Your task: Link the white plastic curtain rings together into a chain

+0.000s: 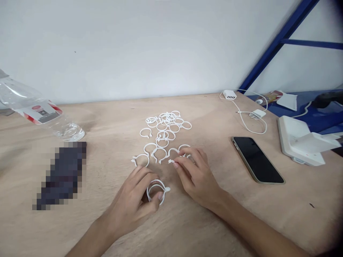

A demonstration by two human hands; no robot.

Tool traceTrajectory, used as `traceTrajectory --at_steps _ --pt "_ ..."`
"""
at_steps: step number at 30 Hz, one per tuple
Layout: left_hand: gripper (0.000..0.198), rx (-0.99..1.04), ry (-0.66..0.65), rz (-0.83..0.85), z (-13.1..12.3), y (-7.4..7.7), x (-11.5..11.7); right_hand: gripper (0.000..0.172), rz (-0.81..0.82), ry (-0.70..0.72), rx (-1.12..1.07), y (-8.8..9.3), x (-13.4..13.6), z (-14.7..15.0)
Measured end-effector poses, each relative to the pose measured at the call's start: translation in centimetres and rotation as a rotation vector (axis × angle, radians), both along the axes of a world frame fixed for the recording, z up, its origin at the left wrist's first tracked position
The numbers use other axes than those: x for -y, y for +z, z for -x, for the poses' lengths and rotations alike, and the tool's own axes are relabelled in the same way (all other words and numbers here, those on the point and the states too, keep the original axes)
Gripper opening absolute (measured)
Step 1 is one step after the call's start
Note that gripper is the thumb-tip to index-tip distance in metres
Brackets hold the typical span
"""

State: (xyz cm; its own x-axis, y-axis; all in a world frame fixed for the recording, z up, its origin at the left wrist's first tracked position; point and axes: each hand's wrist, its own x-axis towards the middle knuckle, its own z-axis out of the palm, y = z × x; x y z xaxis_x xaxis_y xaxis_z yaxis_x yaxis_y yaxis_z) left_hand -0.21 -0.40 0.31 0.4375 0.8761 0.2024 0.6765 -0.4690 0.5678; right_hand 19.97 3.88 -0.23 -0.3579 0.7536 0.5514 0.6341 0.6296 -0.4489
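Observation:
Between the thumb and fingers of my left hand (139, 196) are a couple of white plastic rings (157, 182), stacked together with their end tabs pointing right. My right hand (197, 175) pinches the tab end of another open white ring (173, 151) with thumb and index finger; that ring lies at the near edge of a loose pile. Several more white rings (162, 125) of the same kind lie spread and overlapping on the wooden table (112, 121). One of them, a ring (141, 155) with a gap, lies just beyond my left fingers.
A clear plastic bottle (43, 110) and a dark pixelated item (63, 175) are at the left. On the right lie a phone (257, 160), a white charger block (229, 94) with cables, and a white stand-like device (301, 142). A blue metal frame (278, 43) rises behind.

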Motion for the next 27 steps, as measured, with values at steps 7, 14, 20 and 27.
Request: traceTrajectory --at_steps 7,14,20,27 --pt "0.027 -0.012 0.057 0.007 -0.2 0.0 0.1 0.010 0.180 0.094 -0.301 0.5 0.3 0.2" --pt "0.038 0.062 0.102 0.026 0.3 -0.5 0.1 0.018 0.082 0.364 -0.222 0.2 1.0 0.8" --pt "0.060 0.112 0.071 -0.052 0.5 -0.8 0.2 0.015 0.179 0.423 -0.282 0.8 2.0 1.5" --pt "0.042 0.092 0.077 -0.146 0.6 -0.9 0.4 0.013 0.357 0.450 -0.375 0.7 2.2 1.6"
